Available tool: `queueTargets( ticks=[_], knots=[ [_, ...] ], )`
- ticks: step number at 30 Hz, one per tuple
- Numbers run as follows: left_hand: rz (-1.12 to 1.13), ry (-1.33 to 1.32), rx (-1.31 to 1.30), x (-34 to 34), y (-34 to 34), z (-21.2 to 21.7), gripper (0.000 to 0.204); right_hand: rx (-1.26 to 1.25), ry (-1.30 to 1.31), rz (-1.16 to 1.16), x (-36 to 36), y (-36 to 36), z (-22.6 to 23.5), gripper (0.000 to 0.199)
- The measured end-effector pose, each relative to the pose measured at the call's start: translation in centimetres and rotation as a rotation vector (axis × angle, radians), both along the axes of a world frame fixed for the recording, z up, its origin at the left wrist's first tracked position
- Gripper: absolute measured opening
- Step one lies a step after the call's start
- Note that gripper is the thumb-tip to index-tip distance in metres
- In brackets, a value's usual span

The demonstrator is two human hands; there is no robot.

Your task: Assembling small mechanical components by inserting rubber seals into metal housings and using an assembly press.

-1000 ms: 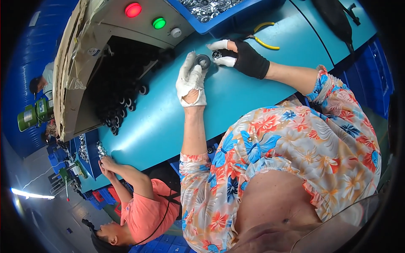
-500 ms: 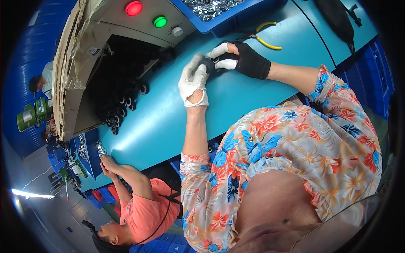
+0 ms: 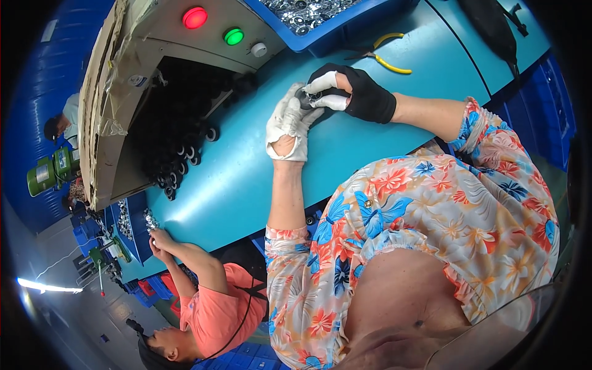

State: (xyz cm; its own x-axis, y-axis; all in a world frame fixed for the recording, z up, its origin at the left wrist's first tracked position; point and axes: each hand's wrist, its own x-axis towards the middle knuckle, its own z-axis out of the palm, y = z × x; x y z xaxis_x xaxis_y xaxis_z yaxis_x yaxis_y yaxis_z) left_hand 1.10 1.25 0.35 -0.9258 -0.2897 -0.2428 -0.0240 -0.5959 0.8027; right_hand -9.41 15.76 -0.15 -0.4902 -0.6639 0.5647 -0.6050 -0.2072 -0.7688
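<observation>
From the head camera we see both our hands meeting over the teal workbench point(image 3: 246, 179), just in front of the machine housing point(image 3: 154, 74) with its red button point(image 3: 195, 17) and green button point(image 3: 234, 36). Our left hand point(image 3: 288, 123), in a white glove, curls around a small dark round part point(image 3: 306, 98), and our right hand point(image 3: 348, 92), in a black glove with white fingertips, pinches the same part from the other side. Both hands are closed on it, so the part sits between them, lifted slightly off the bench surface as far as we can tell.

A second ago our hands lay apart: the left one flat beside the part, the right one working at it alone. Half a second ago they had drawn together, and now the left has wrapped over the part. We judge that the piece has gone from being picked up to being worked between two hands, perhaps fitted or pressed together; the detail is hidden by our fingers.

Around us, a blue bin of metal pieces point(image 3: 320, 18) stands beyond the hands, yellow-handled pliers point(image 3: 382, 58) lie just beside it, and black rings point(image 3: 185, 154) spill from the machine opening. A co-worker in an orange shirt point(image 3: 213, 308) works at the bench's far end.
</observation>
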Motion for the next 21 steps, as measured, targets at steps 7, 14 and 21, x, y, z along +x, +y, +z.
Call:
queueTargets(
  ticks=[7, 14, 21],
  knots=[
    [0.038, 0.000, 0.019, -0.01, -0.14, 0.40, 0.044, -0.008, -0.023, -0.059, -0.12, 0.12, 0.37, 0.021],
    [0.047, 0.020, 0.032, 0.06, -0.26, 0.25, 0.043, 0.002, -0.005, -0.071, -0.23, 0.10, -0.13, 0.022],
    [0.059, 0.002, 0.035, -0.02, -0.41, 0.25, 0.043, -0.013, 0.000, -0.062, -0.18, 0.15, 0.26, 0.021]
  ],
)
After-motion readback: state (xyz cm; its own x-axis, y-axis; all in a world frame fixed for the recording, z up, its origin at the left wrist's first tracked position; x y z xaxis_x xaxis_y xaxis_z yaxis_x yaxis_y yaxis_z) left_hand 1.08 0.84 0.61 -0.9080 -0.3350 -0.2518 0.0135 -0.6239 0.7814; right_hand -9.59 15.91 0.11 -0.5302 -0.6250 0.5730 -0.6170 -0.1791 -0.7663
